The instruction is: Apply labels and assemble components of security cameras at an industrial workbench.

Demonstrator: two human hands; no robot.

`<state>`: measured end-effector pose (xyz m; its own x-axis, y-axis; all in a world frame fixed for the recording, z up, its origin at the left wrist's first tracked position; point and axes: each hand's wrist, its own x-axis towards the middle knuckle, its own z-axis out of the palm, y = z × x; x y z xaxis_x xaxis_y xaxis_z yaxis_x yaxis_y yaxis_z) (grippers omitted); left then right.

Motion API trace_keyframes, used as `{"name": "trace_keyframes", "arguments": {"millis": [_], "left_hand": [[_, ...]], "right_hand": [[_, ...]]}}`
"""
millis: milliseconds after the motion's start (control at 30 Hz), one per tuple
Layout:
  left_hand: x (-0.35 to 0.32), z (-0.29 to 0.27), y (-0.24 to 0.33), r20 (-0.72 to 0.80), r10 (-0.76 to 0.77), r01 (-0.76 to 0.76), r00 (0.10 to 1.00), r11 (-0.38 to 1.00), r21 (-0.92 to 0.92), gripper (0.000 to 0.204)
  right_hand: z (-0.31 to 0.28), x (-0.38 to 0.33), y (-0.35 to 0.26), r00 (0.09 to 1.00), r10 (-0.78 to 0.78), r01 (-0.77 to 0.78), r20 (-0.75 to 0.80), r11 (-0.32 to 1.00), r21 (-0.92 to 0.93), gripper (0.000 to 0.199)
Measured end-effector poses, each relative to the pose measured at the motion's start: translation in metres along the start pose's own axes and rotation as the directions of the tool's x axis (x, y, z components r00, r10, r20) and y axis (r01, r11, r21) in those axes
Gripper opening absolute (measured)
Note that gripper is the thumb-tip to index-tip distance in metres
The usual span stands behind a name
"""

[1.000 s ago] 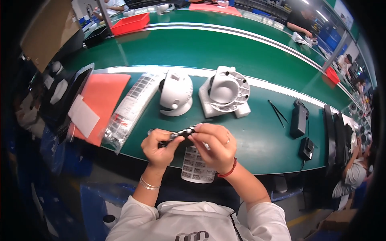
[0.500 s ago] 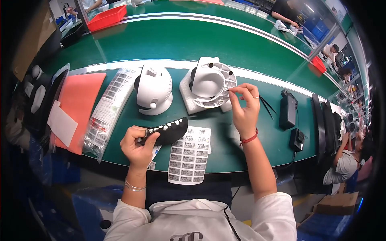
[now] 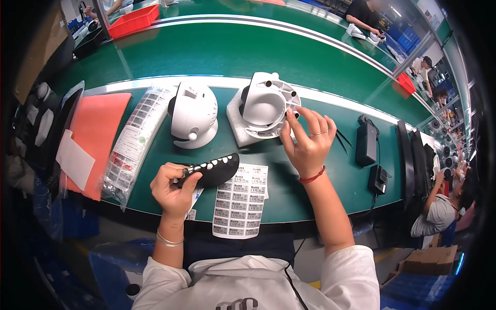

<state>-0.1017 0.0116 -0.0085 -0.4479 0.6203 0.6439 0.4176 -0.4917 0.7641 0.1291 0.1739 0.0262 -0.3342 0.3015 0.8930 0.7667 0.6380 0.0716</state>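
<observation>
In my left hand (image 3: 174, 190), pinched between thumb and fingers, is a curled black sheet (image 3: 219, 174) with a row of white round spots along its top edge. My right hand (image 3: 311, 143) has its fingers apart, and a fingertip presses on the underside of a white rounded device (image 3: 264, 109) lying tipped in a white foam block (image 3: 238, 135). Round black pads (image 3: 293, 94) sit on that underside; the spot under the fingertip is partly hidden. To the left, a second white device (image 3: 192, 116) stands upright on its base.
A label sheet (image 3: 238, 206) overhangs the table's front edge. Tweezers (image 3: 343, 142) and a black power adapter (image 3: 366, 147) lie on the right. Bagged labels (image 3: 137, 139) and orange foam sheets (image 3: 106, 121) lie left. A green conveyor (image 3: 222, 49) runs behind; other people work beyond.
My right hand has gone from a pinch to spread fingers, with one fingertip now against the device's underside. The left hand still holds the black sheet.
</observation>
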Motion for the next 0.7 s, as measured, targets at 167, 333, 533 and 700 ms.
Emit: {"name": "trace_keyframes", "arguments": {"millis": [167, 333, 533, 700], "left_hand": [[0.001, 0.000, -0.001, 0.006, 0.030, -0.030, 1.000, 0.999, -0.011, 0.034], [0.002, 0.000, 0.001, 0.002, 0.019, -0.019, 1.000, 0.999, -0.026, 0.033], [0.000, -0.001, -0.002, 0.019, 0.034, -0.033, 0.999, 0.999, -0.008, 0.033], [0.002, 0.000, -0.001, 0.018, 0.043, -0.043, 0.999, 0.999, -0.008, 0.033]], "right_hand": [[0.007, -0.001, 0.020, 0.947, 0.289, -0.320, 0.138, 0.863, 0.391, 0.037], [0.015, 0.017, 0.052, 0.388, 0.228, -0.841, 0.893, -0.309, 0.444, 0.048], [0.016, 0.011, 0.048, 0.411, 0.260, -0.895, 0.874, -0.068, 0.441, 0.045], [0.016, 0.010, 0.039, 0.350, 0.258, -0.888, 0.900, -0.214, 0.407, 0.037]]}}
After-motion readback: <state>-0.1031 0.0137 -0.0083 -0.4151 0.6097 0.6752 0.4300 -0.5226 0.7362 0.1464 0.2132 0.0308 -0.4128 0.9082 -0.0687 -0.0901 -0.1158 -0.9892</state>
